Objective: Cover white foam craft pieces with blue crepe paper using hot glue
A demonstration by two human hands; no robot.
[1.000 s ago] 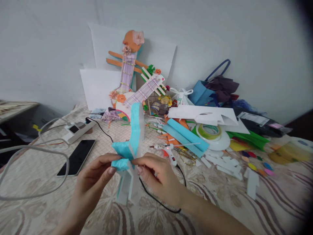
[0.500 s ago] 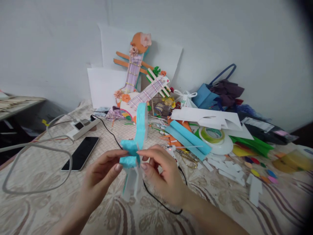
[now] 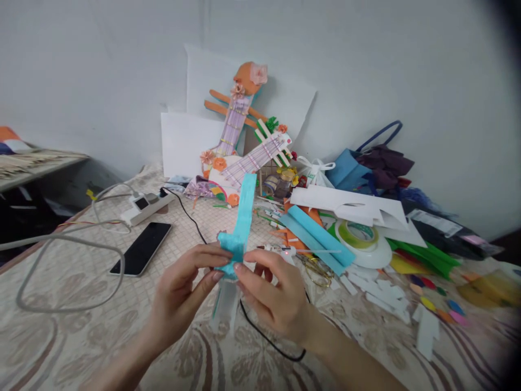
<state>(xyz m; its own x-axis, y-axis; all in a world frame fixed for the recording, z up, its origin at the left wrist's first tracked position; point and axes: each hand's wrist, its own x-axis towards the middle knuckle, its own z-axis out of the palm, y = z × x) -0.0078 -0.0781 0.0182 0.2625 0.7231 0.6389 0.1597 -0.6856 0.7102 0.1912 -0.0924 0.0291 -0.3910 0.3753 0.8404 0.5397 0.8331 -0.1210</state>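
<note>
Between my two hands is a craft piece (image 3: 245, 209) of white card faced with bright blue crepe paper. A long narrow strip of it points away from me, and a wider blue part lies at my fingers. My left hand (image 3: 183, 290) pinches that wider part from the left, thumb below and fingers above. From the right, my right hand (image 3: 277, 293) closes its thumb and index finger on the blue paper's edge. White card sides (image 3: 226, 304) hang beneath, partly hidden. Just beyond my right hand lies a white glue gun (image 3: 287, 250) with a small red light and a clear glue stick.
A phone (image 3: 142, 250), a power strip (image 3: 148, 209) and a looped grey cable (image 3: 73, 310) are on the left. Gold scissors (image 3: 319, 276), blue paper (image 3: 317, 239), a tape roll (image 3: 358, 234) and white scraps (image 3: 382, 290) lie right. Decorated cardboard instruments (image 3: 234, 125) lean at the back.
The wider blue paper, folded into two raised flaps before, now lies flatter under my fingers. The piece shows its blue face more squarely. The whole view has shifted slightly.
</note>
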